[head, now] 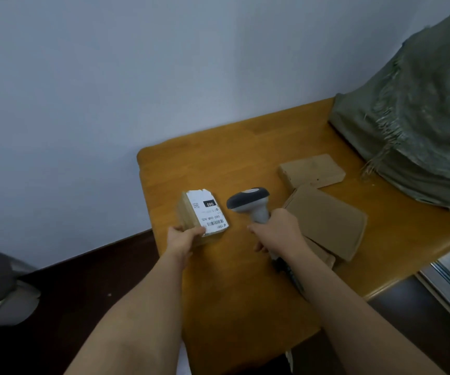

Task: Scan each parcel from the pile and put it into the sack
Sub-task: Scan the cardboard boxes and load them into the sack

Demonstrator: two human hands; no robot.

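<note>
At frame centre, the right hand (275, 231) grips the scanner (249, 204), its head aimed left at the labelled parcel (204, 215) (label up), gripped by the left hand (181, 235).

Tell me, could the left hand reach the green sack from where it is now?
Probably not directly. The left hand grips the labelled parcel at the table's left, while the sack sits far right, beyond the right hand with the scanner and plain boxes.
</note>
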